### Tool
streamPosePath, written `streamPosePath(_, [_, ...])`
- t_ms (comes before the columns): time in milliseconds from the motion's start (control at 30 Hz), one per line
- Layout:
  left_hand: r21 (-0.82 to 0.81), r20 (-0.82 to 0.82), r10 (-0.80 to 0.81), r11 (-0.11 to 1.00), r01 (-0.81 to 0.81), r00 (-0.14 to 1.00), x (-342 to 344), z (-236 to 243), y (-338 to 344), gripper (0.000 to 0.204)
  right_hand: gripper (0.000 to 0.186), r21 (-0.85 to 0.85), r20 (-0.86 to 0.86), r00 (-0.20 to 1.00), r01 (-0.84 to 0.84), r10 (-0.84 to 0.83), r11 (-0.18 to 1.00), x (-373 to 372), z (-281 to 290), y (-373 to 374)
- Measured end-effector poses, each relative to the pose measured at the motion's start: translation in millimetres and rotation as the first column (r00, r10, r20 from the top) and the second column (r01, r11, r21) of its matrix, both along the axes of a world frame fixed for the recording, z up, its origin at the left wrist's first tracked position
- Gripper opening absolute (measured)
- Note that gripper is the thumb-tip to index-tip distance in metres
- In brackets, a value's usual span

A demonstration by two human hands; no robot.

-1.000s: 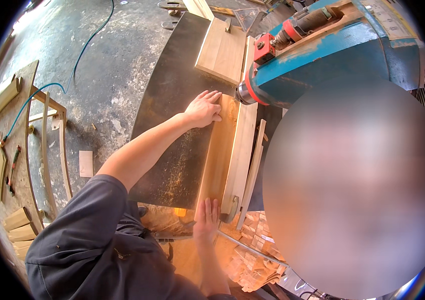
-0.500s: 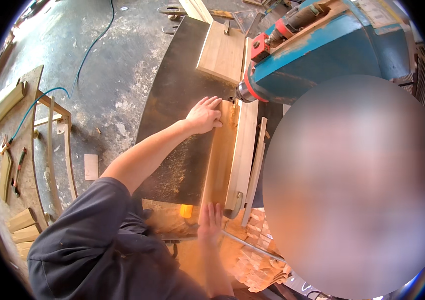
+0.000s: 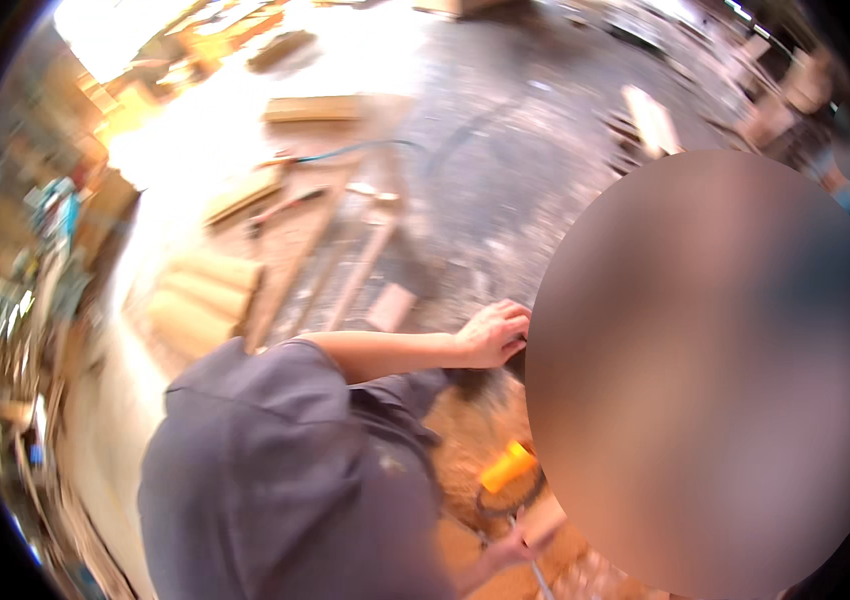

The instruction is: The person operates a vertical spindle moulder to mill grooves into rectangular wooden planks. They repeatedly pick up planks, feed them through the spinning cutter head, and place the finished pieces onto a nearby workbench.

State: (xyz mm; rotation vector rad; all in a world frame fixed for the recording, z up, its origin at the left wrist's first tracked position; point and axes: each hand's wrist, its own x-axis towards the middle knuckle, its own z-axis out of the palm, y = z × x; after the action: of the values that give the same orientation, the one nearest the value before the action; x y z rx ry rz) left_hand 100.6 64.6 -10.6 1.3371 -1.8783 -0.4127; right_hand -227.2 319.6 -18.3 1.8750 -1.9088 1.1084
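While pale wood pieces [image 3: 203, 300] lie at the left of the frame, the left hand [image 3: 493, 335] near centre has loosely curled fingers, any hold hidden from view. At lower centre, the right hand [image 3: 512, 547] touches a wooden board [image 3: 546, 519], finger spread too smeared to tell; the board, likely stiff and fairly light, suits a hold along its edges.
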Motion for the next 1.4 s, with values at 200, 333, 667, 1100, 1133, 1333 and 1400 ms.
streamPosePath(200, [0.452, -0.140, 0.731, 0.647, -0.614, 0.667, 186.9, -70.0, 106.1, 0.017, 0.044, 0.164, 0.303, 0.946, -0.170, 0.114, 0.972, 21.0, 7.8, 0.9])
streamPosePath(333, [0.774, -0.450, 0.893, 0.377, -0.508, -0.023, 324.9, -74.3, 86.7, 0.006, 0.050, 0.337, 0.657, 0.754, -0.267, -0.022, 0.903, 25.4, 5.0, 2.5])
streamPosePath(667, [0.815, -0.479, 0.877, 0.461, -0.352, 0.039, 729.8, -137.3, -2.9, 0.035, 0.057, 0.651, 0.752, 0.184, -0.361, -0.633, 0.668, 9.4, 39.5, 44.4])
streamPosePath(1100, [0.815, -0.265, 0.964, 0.208, -0.540, -0.029, 760.4, -126.2, -30.3, 0.036, 0.070, 0.894, 0.428, 0.436, -0.072, -0.792, 0.443, 139.0, 88.2, 31.2])
streamPosePath(1133, [0.779, -0.324, 0.946, 0.247, -0.577, -0.032, 758.9, -117.4, -33.7, 0.034, 0.068, 0.881, 0.462, 0.366, -0.079, -0.808, 0.467, 142.1, 87.4, 30.1])
streamPosePath(1333, [0.495, -0.733, 0.676, 0.609, -0.619, 0.080, 700.4, -17.7, -78.1, 0.029, 0.055, 0.785, 0.619, 0.055, -0.023, -0.783, 0.619, 166.3, 63.9, 41.0])
streamPosePath(1400, [0.438, -0.763, 0.624, 0.691, -0.575, 0.169, 658.2, 39.8, -97.8, 0.030, 0.056, 0.739, 0.672, -0.050, 0.108, -0.739, 0.665, 169.5, 42.8, 48.8])
